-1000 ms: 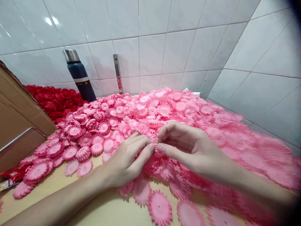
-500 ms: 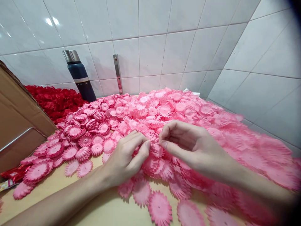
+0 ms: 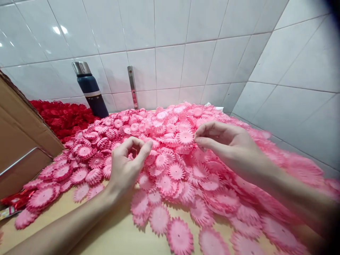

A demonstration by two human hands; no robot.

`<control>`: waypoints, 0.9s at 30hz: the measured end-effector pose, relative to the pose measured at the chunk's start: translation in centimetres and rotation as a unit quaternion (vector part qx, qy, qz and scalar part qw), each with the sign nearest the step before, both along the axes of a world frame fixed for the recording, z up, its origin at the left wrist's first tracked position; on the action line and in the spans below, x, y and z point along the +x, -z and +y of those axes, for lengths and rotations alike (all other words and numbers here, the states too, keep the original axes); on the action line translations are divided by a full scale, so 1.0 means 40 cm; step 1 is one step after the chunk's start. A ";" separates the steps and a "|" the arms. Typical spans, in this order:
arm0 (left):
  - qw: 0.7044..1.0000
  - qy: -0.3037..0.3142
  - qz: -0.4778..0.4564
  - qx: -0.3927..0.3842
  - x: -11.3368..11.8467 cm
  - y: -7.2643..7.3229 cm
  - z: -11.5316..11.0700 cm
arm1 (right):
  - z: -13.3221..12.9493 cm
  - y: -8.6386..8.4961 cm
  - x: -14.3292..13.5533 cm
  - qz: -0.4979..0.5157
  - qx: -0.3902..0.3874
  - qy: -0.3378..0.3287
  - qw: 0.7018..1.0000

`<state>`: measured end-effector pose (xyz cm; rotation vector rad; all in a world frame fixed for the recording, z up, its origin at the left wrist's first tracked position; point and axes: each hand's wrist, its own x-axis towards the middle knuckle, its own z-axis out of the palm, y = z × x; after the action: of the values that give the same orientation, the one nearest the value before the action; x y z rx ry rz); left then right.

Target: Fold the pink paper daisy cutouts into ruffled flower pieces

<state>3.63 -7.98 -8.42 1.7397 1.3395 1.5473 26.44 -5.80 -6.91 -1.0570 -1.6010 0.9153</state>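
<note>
A pink disc (image 3: pixel 185 137) was pinched at its edge by the right hand (image 3: pixel 231 144), before a matching pile (image 3: pixel 166 182). The left hand (image 3: pixel 125 165) was narrowly curled; whether anything was held could not be told.

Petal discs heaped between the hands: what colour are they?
The petal discs are pink, deeper pink along their toothed edges, as the head view shows.

Matt papery discs (image 3: pixel 182 238), glossy tiles (image 3: pixel 171 26), rough-edged cardboard (image 3: pixel 23 127), shiny metal bottle cap (image 3: pixel 83 68).
</note>
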 end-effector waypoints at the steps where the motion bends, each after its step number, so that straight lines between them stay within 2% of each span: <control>1: 1.000 0.006 0.004 -0.002 0.002 -0.002 -0.001 | -0.002 0.000 -0.004 0.003 -0.002 -0.007 1.000; 8: 0.982 0.133 0.122 0.050 0.022 -0.007 -0.026 | -0.050 0.000 -0.053 0.023 -0.022 -0.114 0.993; 12: 0.973 0.160 0.152 0.068 0.026 0.000 -0.025 | -0.067 0.004 -0.067 0.039 -0.024 -0.169 0.984; 16: 0.968 0.183 0.159 0.069 0.024 0.008 -0.020 | -0.067 0.008 -0.069 0.042 -0.030 -0.178 0.983; 22: 0.967 0.186 0.160 0.061 0.026 0.000 -0.023 | -0.064 0.010 -0.066 0.025 -0.023 -0.158 0.987; 25: 0.974 0.159 0.154 0.055 0.024 -0.004 -0.023 | -0.069 0.002 -0.055 -0.009 0.036 -0.146 0.989; 27: 0.981 0.119 0.145 0.044 0.021 -0.003 -0.021 | -0.078 -0.009 -0.047 -0.058 0.082 -0.191 0.976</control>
<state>4.46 -8.82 -8.30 2.1583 1.1516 1.2759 24.56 -8.91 -6.56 -0.7078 -1.9844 0.9638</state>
